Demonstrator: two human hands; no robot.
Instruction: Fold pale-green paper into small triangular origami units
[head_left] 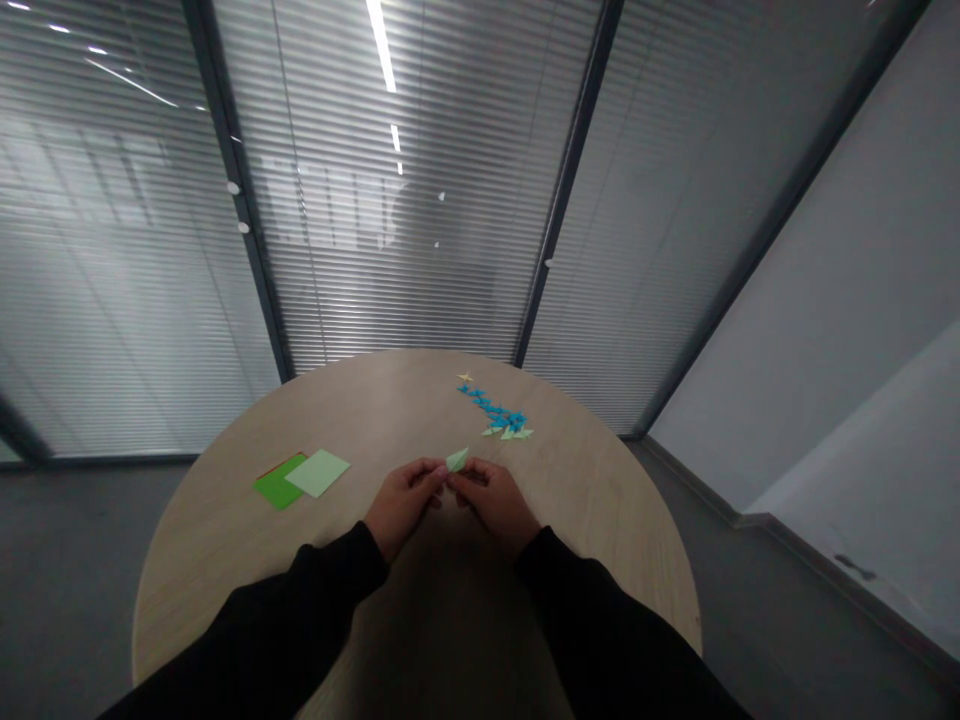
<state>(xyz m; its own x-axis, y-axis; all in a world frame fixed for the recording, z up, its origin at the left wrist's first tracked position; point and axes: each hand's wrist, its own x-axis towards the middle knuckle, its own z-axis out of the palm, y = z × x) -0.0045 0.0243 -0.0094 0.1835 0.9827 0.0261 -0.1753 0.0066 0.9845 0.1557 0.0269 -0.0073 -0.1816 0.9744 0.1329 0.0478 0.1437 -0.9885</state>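
Observation:
Between my fingertips is a small pale green folded paper, pointed at its upper right. My left hand pinches it from the left side, and my right hand pinches it from the right. Just beyond my hands lie several pale green folded papers, pointed like small cranes. A cluster of several blue folded papers trails away from them toward the far edge, ending at one yellowish folded paper.
Left of my hands, a pale green sheet overlaps a brighter green stack of sheets with a reddish edge. All of it rests on a round wooden table. Behind the table stand glass panels with blinds; a white wall is at right.

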